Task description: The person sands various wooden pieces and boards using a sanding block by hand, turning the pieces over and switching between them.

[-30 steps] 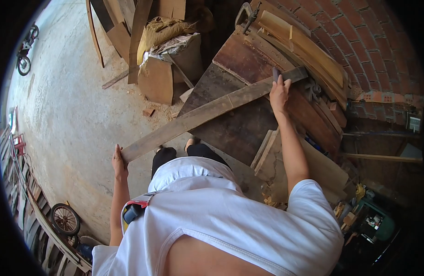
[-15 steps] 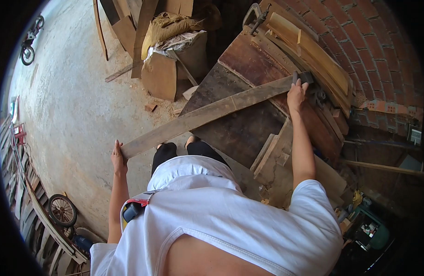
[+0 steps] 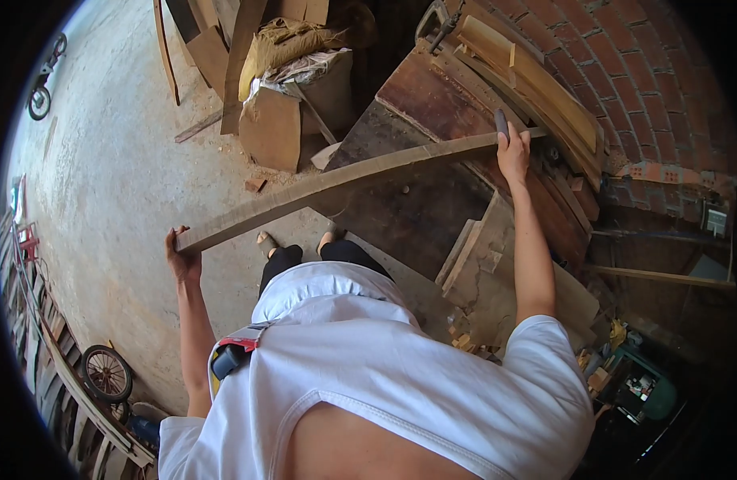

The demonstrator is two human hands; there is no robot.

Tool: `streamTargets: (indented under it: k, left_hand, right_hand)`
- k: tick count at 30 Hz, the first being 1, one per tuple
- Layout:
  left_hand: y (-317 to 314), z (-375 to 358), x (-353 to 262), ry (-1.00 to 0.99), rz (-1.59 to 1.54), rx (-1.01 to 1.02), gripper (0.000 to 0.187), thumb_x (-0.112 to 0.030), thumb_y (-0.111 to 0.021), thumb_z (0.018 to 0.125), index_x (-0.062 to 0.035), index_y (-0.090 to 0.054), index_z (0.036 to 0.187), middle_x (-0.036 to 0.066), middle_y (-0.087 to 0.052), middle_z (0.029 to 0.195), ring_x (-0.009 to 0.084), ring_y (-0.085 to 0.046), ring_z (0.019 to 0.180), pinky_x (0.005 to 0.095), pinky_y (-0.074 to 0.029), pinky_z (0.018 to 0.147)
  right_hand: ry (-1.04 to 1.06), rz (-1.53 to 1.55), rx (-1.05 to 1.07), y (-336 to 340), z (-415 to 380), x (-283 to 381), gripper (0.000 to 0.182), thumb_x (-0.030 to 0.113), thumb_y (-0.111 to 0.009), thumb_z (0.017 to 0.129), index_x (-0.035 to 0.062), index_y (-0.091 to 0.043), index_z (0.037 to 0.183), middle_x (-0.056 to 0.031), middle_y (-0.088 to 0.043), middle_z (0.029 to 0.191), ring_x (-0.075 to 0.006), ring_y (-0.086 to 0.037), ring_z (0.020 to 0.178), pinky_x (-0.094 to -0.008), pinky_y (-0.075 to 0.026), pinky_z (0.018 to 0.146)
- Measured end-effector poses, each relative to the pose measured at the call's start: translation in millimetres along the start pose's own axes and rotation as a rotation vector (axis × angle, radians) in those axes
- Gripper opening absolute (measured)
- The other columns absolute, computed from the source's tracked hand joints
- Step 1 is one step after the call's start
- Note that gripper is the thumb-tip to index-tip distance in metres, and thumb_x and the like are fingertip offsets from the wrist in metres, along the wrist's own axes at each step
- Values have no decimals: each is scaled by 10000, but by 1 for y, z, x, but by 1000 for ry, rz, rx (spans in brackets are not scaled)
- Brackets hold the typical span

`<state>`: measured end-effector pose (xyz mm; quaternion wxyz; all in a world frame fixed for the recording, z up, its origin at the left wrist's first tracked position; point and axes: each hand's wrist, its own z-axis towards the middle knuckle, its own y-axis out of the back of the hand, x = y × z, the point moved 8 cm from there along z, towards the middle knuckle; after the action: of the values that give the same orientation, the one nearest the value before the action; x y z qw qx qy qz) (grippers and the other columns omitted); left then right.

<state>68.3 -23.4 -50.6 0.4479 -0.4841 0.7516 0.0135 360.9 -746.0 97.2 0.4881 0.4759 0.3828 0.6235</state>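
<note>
A long wooden plank (image 3: 328, 180) spans between my two hands, its narrow edge turned up toward me. My left hand (image 3: 184, 254) grips its lower left end, over the concrete floor. At the far right end, my right hand (image 3: 513, 154) is closed round the plank together with a dark, handle-like piece (image 3: 501, 122) that sticks up past the fingers. Beneath the plank's right half lies the dark wooden bench top (image 3: 400, 212). A metal clamp (image 3: 444, 30) is fixed at the bench's far corner.
Boards (image 3: 536, 80) lie along the brick wall (image 3: 616, 56). A stuffed sack (image 3: 284, 48) and upright boards stand beyond the bench. On the left are a loose wheel (image 3: 107, 374) and stacked wood strips; a green machine (image 3: 656, 392) is at lower right.
The plank has rolled from showing its broad face to showing its narrow edge. My left hand has moved left and slightly up, and my right hand slightly left.
</note>
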Motion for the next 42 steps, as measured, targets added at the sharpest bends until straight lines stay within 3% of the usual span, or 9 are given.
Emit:
streamTargets:
  k: [10,14,17,21,24,28,31,38,42]
  left_hand:
    - [10,-3,32,82,88,-144,273,-385,-687,898,-195,-547,761,-11,-634,883,166,-596,901,373,-486,805]
    - [27,7,35,132,153,-303,254,-356,-666,903,-198,-536,753,-21,-623,852,169,-592,848,374,-491,773]
    - [28,13,33,160,179,-282,240,-340,-651,904,-205,-528,748,-23,-626,855,174,-585,845,384,-489,763]
    - [31,15,32,161,204,-297,236,-340,-642,909,-210,-527,749,-26,-636,879,175,-586,863,390,-490,771]
    - [33,11,31,151,204,-348,234,-345,-639,906,-208,-528,752,-19,-648,918,180,-587,885,394,-489,793]
    - [34,14,35,123,218,-381,237,-363,-641,898,-202,-534,762,-1,-659,962,196,-589,924,404,-489,812]
    - [36,15,31,110,232,-392,232,-372,-642,895,-199,-539,780,4,-663,975,200,-590,944,403,-491,809]
    - [37,15,29,115,255,-398,240,-378,-642,898,-200,-544,771,8,-673,990,188,-606,950,403,-501,803]
    - [37,12,30,77,261,-405,246,-379,-633,903,-194,-548,765,9,-680,953,181,-620,948,415,-513,812]
  right_hand:
    - [-116,2,-179,0,-79,74,446,154,-569,965,-35,-462,1354,-207,-473,1019,-398,-593,924,-444,-500,765]
    - [205,130,83,-23,-135,206,480,159,-622,937,13,-478,1371,-168,-480,978,-346,-609,828,-406,-505,660]
    - [375,73,65,-12,-113,202,489,148,-641,920,22,-485,1366,-162,-481,964,-348,-617,837,-414,-510,666]
    - [-74,-113,-108,8,-43,54,336,131,-582,948,9,-503,1251,-188,-517,1005,-393,-643,832,-468,-546,673]
    - [-269,-166,-106,12,-37,17,327,129,-570,953,13,-496,1250,-189,-518,1029,-405,-645,847,-480,-550,687]
    - [75,9,37,-6,-86,132,409,99,-573,947,24,-470,1335,-201,-506,1055,-414,-636,882,-471,-551,732]
    - [252,-32,88,0,-93,132,430,96,-575,948,23,-461,1356,-208,-501,1055,-409,-630,892,-463,-539,734]
    - [-340,-195,-106,32,-3,-121,365,112,-524,971,50,-523,1330,-239,-507,1092,-446,-612,919,-495,-514,797]
    - [-160,-64,-9,19,-21,-26,397,106,-536,966,31,-509,1355,-212,-495,1044,-422,-599,966,-483,-506,815]
